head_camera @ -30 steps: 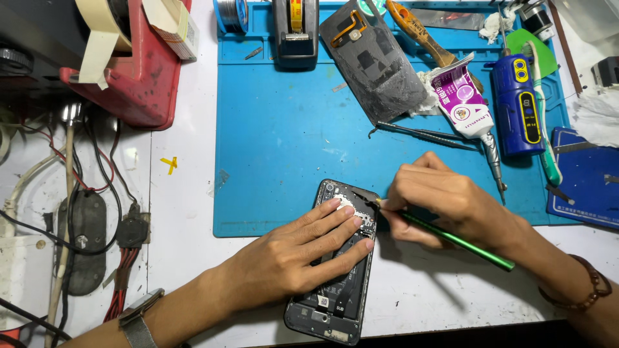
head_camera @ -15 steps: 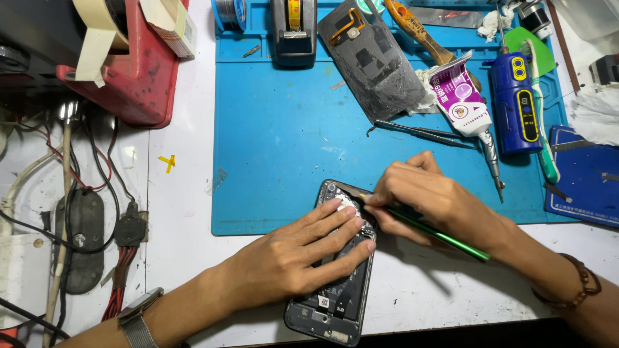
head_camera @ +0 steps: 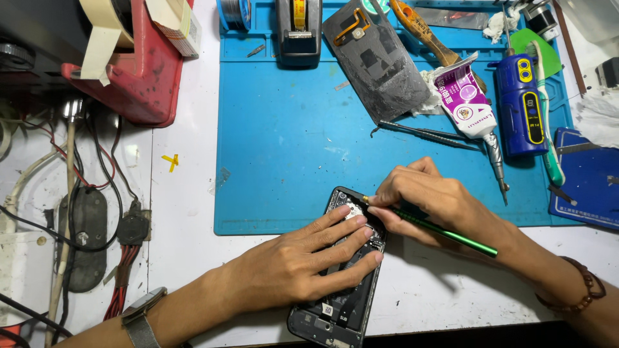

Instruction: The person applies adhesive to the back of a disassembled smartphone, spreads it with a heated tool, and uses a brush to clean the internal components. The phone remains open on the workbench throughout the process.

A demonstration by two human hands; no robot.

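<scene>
An opened black phone (head_camera: 332, 309) lies at the front edge of the blue work mat (head_camera: 290, 148), its inner parts showing. My left hand (head_camera: 303, 258) rests flat across the phone's middle, fingers spread toward its top end. My right hand (head_camera: 432, 200) grips a thin green screwdriver (head_camera: 445, 229) like a pen, its tip down at the phone's upper right corner, beside my left fingertips. A beaded bracelet is on my right wrist and a watch on my left.
On the mat's far side lie a phone back cover (head_camera: 377, 61), tweezers (head_camera: 425, 135), a purple glue tube (head_camera: 471, 109), a blue electric tool (head_camera: 525, 106) and a tape dispenser (head_camera: 298, 29). A red tape holder (head_camera: 138, 71) and tangled cables (head_camera: 77, 212) fill the left.
My right hand and the green screwdriver have shifted slightly left, bringing the tip to the phone's upper corner. My left hand stays pressed on the phone.
</scene>
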